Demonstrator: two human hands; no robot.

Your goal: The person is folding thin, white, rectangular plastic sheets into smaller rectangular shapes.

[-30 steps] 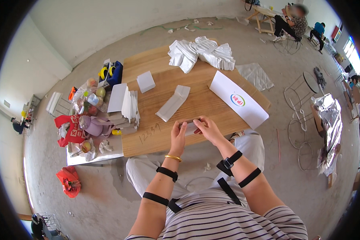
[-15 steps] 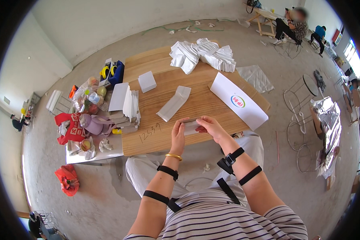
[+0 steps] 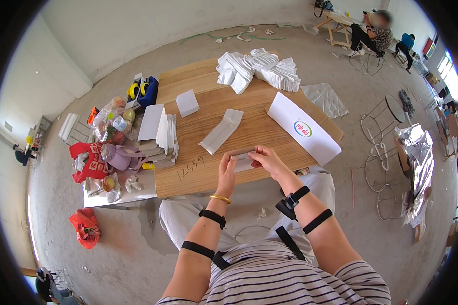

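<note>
Over the near edge of the wooden table [image 3: 188,175], my left hand [image 3: 227,173] and my right hand [image 3: 267,161] pinch the upper edge of a pale, partly see-through sleeve [image 3: 243,163]. It hangs between them; whether something is inside I cannot tell. Just beyond my hands, a similar flat whitish sleeve [image 3: 222,132] lies slantwise on the wood. To the right stands a long white carton [image 3: 303,128] with a round coloured logo. Left of the sleeve on the table is a small stack of white cards [image 3: 187,103].
White sleeves [image 3: 259,70] heap at the far edge. At left sit folded white cardboard pieces [image 3: 163,129], a blue tape dispenser [image 3: 148,91], bagged fruit [image 3: 118,121], a red bag [image 3: 89,161] and a lilac cap [image 3: 119,156]. Stools [image 3: 376,122] stand right; a seated person [image 3: 374,35] is far off.
My right fingers have shifted slightly along the upper edge of the sleeve. My left hand has barely moved, and the things on the table stay put.
</note>
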